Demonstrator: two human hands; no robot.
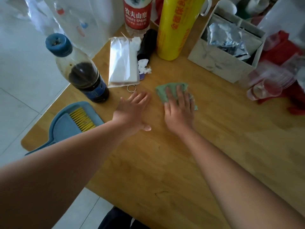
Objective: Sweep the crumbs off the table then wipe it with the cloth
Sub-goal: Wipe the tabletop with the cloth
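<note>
Two hands: both out over the wooden table (214, 133), arms bare.
Right hand (179, 111): flat, palm down, fingers spread, pressing the green cloth (162, 91) onto the tabletop; not gripping it.
Left hand (132, 111): slack and empty, fingers together, flat on or just over the wood beside the cloth; I cannot tell which.
Cloth: crumpled, mid-table, poking out past the right fingertips.
Dustpan (66, 126): blue, at the left table edge, a yellow-bristled brush (82, 119) lying in it, partly hidden by the left forearm.
Dark bottle (82, 71): upright, just beyond the dustpan.
Tissue pack (123, 63): lying beside the bottle.
Yellow roll (175, 27): standing farther back.
White box (227, 52): far right, crumpled foil inside.
</note>
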